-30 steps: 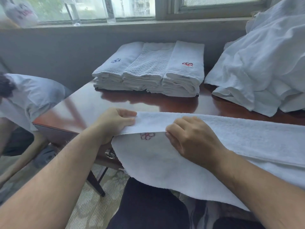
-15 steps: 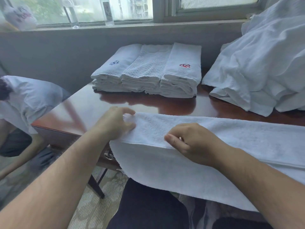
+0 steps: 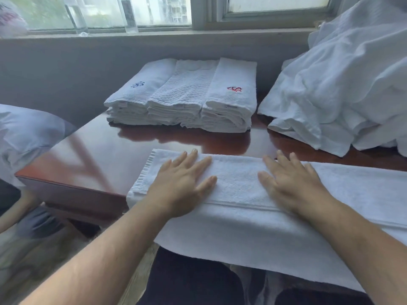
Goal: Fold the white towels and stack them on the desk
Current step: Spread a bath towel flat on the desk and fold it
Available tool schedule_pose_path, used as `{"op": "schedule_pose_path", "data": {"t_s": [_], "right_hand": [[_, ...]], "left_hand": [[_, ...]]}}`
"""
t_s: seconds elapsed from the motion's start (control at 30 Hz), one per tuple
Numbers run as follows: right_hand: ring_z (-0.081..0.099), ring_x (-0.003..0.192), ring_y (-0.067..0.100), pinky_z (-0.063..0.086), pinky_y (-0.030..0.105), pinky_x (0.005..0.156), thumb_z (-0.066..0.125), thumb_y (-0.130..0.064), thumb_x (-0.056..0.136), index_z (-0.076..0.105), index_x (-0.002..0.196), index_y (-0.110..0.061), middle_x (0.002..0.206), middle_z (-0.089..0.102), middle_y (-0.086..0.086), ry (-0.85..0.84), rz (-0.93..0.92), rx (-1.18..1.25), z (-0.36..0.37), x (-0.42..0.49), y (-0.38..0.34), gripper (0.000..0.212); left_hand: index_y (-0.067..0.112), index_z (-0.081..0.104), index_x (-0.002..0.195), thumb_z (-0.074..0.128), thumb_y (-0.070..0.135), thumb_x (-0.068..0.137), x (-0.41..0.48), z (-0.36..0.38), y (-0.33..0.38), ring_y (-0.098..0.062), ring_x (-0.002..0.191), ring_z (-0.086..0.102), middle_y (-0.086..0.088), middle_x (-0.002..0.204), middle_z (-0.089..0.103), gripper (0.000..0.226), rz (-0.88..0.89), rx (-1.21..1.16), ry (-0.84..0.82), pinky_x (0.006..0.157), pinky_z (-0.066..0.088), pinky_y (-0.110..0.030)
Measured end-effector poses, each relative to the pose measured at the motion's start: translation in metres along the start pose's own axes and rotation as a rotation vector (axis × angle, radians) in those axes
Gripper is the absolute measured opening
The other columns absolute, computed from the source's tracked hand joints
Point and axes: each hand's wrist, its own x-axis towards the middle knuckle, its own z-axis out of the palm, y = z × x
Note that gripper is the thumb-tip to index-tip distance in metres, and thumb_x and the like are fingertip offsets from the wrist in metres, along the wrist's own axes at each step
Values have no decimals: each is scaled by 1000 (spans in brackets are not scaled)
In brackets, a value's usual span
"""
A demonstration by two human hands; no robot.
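White towel (image 3: pixel 240 186) under both flat hands

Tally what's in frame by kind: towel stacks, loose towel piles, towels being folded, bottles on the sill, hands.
Folded towel stacks: 3
Unfolded towel pile: 1
Towel being folded: 1
Bottles on the sill: 2
Hands, left hand and right hand, both flat on the towel: 2
Total: 9

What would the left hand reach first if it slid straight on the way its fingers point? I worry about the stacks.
Probably bare desk past the towel's far edge, then the right-hand stack of folded towels. The left hand angles slightly right; depth is uncertain.
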Motion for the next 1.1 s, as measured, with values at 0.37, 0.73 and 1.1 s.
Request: {"op": "schedule_pose_path", "data": {"t_s": [0.37, 0.73, 1.1], "right_hand": [[-7, 156, 29, 1, 49, 124, 19, -68, 97, 7, 162, -24, 171, -5, 3, 116, 256, 23, -19, -16, 77, 80], [-9, 155, 33, -4, 53, 123, 13, -72, 94, 4, 163, -23, 171, -6, 3, 128, 801, 14, -46, -86, 256, 85], [6, 156, 33, 9, 50, 122, 21, -66, 96, 22, 160, -25, 170, 10, 2, 212, 723, 51, -54, -60, 294, 76]], "left_hand": [[36, 5, 159, 16, 61, 99, 26, 1, 66, -21, 155, -10, -4, 169, -7, 66, 95, 9, -113, 125, -4, -46], [34, 7, 159, 17, 76, 92, 62, 47, 286, -21, 155, -8, -2, 169, -5, 80, 613, 12, -150, 124, -1, -48], [37, 7, 156, 7, 87, 81, 78, 59, 297, -21, 155, -4, -1, 169, -2, 91, 599, 8, -62, 123, 1, -49]]}}
